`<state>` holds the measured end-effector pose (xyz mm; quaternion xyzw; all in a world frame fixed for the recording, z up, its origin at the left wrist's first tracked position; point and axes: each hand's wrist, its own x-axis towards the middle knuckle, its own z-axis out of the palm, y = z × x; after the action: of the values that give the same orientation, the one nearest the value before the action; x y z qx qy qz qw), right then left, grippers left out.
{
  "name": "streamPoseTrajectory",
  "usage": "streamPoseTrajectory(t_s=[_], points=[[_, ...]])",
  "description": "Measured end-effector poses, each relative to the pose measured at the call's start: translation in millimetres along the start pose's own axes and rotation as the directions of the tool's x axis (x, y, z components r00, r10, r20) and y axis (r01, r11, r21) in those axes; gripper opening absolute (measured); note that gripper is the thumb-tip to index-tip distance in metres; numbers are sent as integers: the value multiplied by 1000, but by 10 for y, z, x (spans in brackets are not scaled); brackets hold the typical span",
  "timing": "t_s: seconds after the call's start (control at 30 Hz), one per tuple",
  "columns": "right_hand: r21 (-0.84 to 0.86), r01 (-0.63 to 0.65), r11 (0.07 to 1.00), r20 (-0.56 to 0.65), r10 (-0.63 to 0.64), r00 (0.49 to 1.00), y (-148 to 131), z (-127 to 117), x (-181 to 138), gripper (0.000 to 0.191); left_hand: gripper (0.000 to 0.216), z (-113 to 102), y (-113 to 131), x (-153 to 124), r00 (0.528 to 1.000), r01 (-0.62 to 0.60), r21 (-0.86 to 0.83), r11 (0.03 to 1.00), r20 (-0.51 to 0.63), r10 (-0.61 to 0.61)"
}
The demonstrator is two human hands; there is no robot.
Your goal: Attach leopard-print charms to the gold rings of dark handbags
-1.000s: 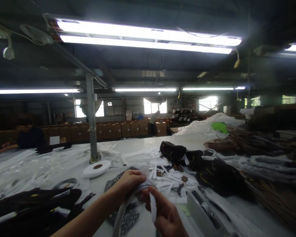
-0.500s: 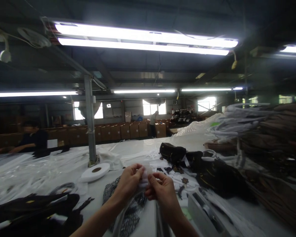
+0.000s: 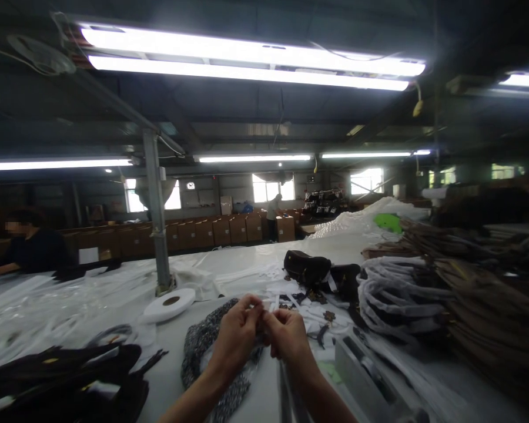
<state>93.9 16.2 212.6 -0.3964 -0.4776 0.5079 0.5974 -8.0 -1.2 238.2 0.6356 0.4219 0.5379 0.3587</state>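
Observation:
My left hand (image 3: 238,329) and my right hand (image 3: 288,335) meet over the table, thumbs and fingertips pinched together. Whatever sits between the fingertips is too small and hidden to name. Beneath my left hand lies a black-and-white speckled fabric piece (image 3: 194,346), partly covered by my wrist. A grey metal box-like device (image 3: 361,376) stands to the right of my right forearm. Just beyond my right hand are white strips (image 3: 275,285) and small dark flower-shaped pieces (image 3: 329,316).
A white roll (image 3: 189,298) lies flat by a metal post (image 3: 158,235). Black bags rest at left (image 3: 70,382) and beyond my hands (image 3: 306,269). White-wrapped loops (image 3: 388,294) and brown pieces (image 3: 480,294) are piled at right. One person (image 3: 35,244) sits at left, another (image 3: 273,214) stands far back.
My hands have come closer together, and the whitish translucent piece seen between them is now hidden. The bundle of white-wrapped loops at right has come down lower, onto the black items.

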Motion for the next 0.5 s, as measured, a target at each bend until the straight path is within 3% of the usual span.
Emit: streamPoseTrajectory(t_s=[0.13,0.27,0.37,0.5], points=[[27,18,999,-30,-17,999,17,-18,1,36,15,44,15,-82,996,-58,126,990,-57,65],[88,25,996,76,-32,997,11,-81,-38,37,19,1,-5,-72,996,-66,143,988,-46,73],[91,31,995,138,-43,989,6,-125,-96,37,28,-58,-30,-30,999,-28,106,994,-35,32],[57,69,996,120,-75,990,34,-111,-147,30,20,-107,-19,3,994,107,18,994,6,-108]])
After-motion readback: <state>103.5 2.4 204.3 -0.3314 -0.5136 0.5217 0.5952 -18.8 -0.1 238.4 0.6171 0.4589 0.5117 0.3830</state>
